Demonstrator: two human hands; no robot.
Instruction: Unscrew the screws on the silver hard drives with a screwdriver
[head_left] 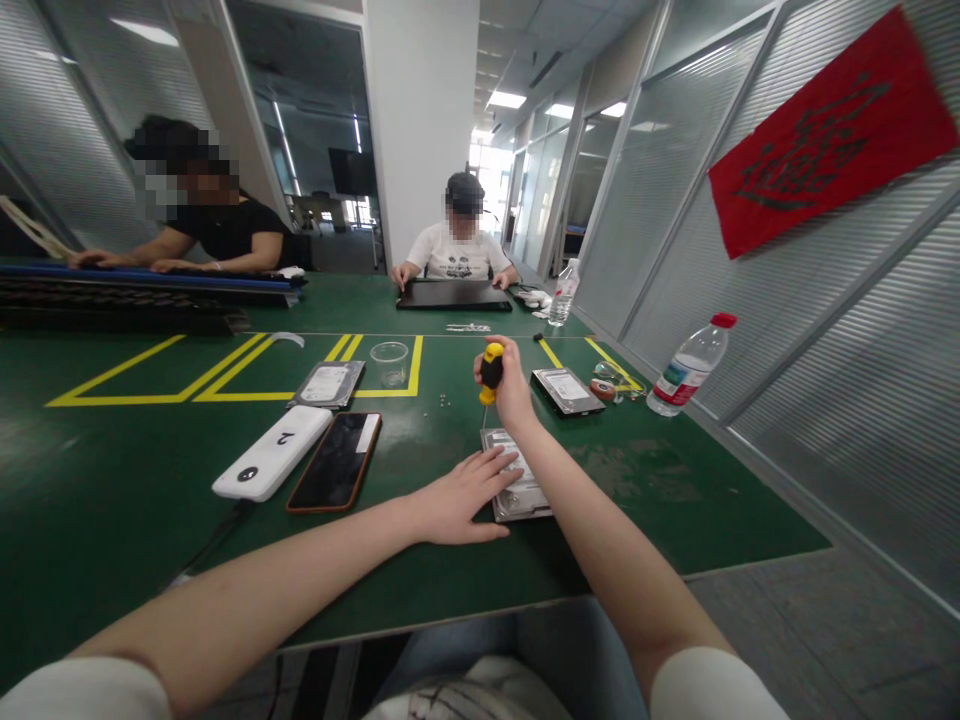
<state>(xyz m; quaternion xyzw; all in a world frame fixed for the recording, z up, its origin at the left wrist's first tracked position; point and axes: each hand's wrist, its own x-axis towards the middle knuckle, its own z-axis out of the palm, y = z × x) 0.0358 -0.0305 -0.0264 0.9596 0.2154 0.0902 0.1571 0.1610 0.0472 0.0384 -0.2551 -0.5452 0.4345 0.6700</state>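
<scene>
A hard drive point(525, 500) lies on the green table in front of me, partly covered by my hands. My left hand point(466, 498) rests flat across its left side with the fingers stretched out. My right hand point(511, 385) is wrapped round the yellow and black handle of a screwdriver point(491, 368). The screwdriver stands nearly upright, its shaft pointing down at the far left corner of the drive. Whether its tip sits in a screw is too small to tell. Several tiny screws point(444, 400) lie on the table just beyond the drive.
Left are a phone point(336, 462), a white power bank point(271, 455), another hard drive point(328, 384) and a clear plastic cup point(390, 365). Right are a third hard drive point(568, 391), a tape roll point(602, 390) and a water bottle point(690, 365). Two people sit across the table point(420, 590).
</scene>
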